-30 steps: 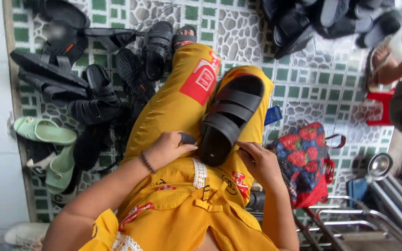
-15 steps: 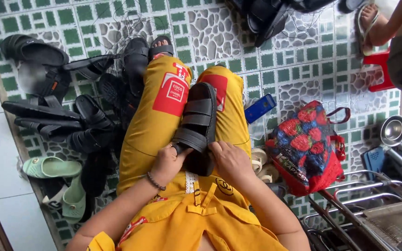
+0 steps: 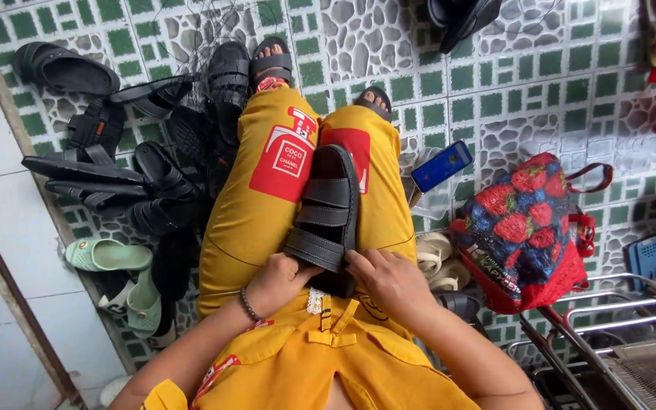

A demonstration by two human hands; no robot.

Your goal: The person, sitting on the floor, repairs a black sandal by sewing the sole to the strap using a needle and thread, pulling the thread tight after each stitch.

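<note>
Both my hands grip the black sandal lying on my lap: left hand and right hand clasp its heel end; looks light, rubbery, flexible, straps offering easy purchase

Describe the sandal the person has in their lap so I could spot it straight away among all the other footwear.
Find the person's yellow trousers in the middle of the green tiled floor. On the lap lies a black sandal with broad straps, its near end gripped by the left hand and right hand. Unlike the black sandals piled on the floor to the left, it rests on the legs.
</note>
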